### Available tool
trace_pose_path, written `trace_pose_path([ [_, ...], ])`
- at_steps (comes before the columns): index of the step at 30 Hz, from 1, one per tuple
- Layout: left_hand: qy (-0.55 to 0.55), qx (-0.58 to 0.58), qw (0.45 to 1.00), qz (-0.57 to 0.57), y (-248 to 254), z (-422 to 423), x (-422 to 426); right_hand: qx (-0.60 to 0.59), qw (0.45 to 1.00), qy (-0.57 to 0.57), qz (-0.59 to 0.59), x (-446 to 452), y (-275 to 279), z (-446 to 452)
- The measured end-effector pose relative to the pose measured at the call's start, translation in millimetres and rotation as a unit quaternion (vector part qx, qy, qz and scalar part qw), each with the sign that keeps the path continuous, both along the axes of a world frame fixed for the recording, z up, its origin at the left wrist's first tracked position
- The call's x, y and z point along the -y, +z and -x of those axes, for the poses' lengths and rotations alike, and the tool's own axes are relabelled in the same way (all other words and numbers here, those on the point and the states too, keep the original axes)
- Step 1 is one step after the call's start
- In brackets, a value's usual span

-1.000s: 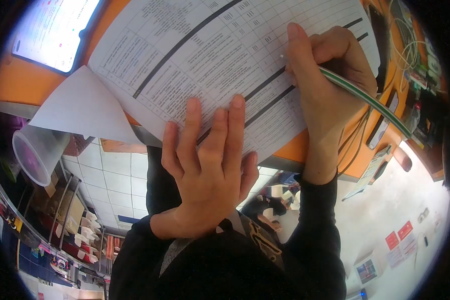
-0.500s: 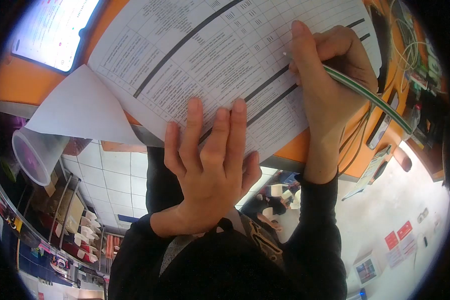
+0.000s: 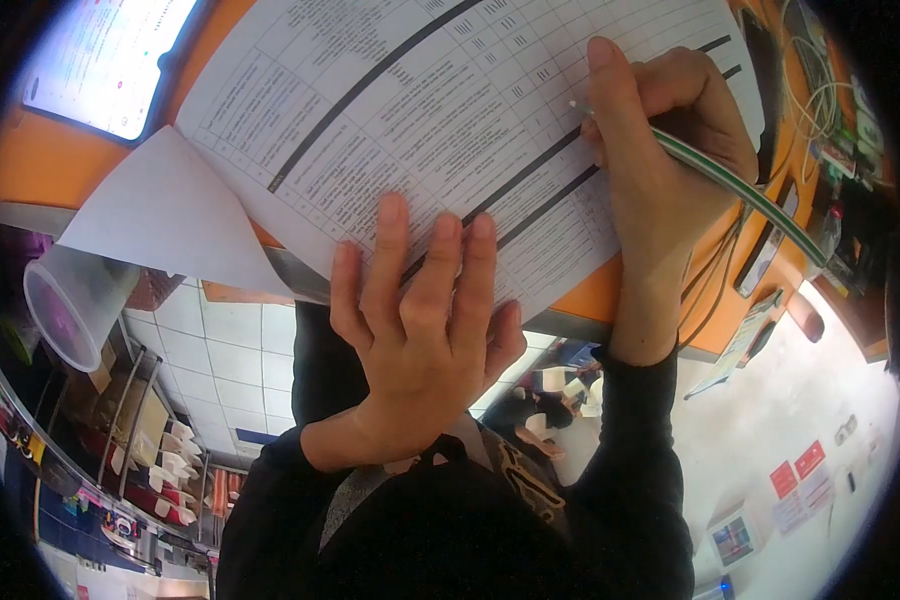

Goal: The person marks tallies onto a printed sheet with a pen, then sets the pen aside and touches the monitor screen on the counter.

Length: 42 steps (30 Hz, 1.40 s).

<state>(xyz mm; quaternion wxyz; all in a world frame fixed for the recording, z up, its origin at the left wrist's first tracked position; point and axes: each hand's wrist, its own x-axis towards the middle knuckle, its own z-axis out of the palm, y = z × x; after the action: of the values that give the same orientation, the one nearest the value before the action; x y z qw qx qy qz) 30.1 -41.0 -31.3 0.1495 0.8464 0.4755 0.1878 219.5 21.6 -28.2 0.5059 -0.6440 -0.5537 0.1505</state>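
Observation:
A printed paper form (image 3: 370, 140) with small text, grid lines and dark bars lies across the orange table (image 3: 30, 165). Some of its cells carry handwritten tally strokes. My left hand (image 3: 420, 330) rests flat on the lower part of the form, fingers spread. My right hand (image 3: 670, 140) grips a green-and-white striped pen (image 3: 740, 190) between thumb and fingers. The pen's tip is over the tally columns; whether it touches the paper I cannot tell. The form's left corner (image 3: 160, 210) curls up past the table edge.
A lit phone (image 3: 105, 70) lies at the upper left. Beneath the curled corner is a translucent plastic cup (image 3: 75, 310). Tangled white cables (image 3: 820, 95) lie at the far right. Another person (image 3: 535, 415) appears in the background below.
Almost nothing differs. Both hands and the pen have shifted very slightly; the grip on the pen and the spread left hand are the same.

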Motion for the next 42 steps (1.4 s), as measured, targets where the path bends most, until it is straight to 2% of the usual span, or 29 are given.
trace_pose_path([
  [13,-0.004,-0.042,0.999,0.012,7,-2,-4,0.004,1.000,-0.001,-0.004,1,0,1],
  [15,-0.047,-0.058,0.997,0.003,9,0,-8,-0.011,1.000,0.003,-0.006,0,0,1],
  [17,-0.044,-0.057,0.997,0.000,8,0,-7,-0.026,1.000,0.008,-0.009,-1,0,2],
  [20,-0.042,-0.057,0.997,0.002,9,1,-7,-0.031,0.999,-0.033,-0.012,-3,2,6],
  [26,-0.039,-0.061,0.997,0.007,9,-1,-7,-0.006,1.000,0.008,-0.029,-1,3,4],
  [28,-0.042,-0.062,0.997,0.008,10,-1,-7,-0.032,0.999,0.027,0.013,2,4,2],
  [31,-0.047,-0.069,0.996,0.015,11,-1,-8,0.002,1.000,0.006,0.017,2,4,1],
  [42,-0.050,-0.075,0.996,0.011,11,-1,-7,-0.002,1.000,-0.023,0.012,5,1,-1],
])
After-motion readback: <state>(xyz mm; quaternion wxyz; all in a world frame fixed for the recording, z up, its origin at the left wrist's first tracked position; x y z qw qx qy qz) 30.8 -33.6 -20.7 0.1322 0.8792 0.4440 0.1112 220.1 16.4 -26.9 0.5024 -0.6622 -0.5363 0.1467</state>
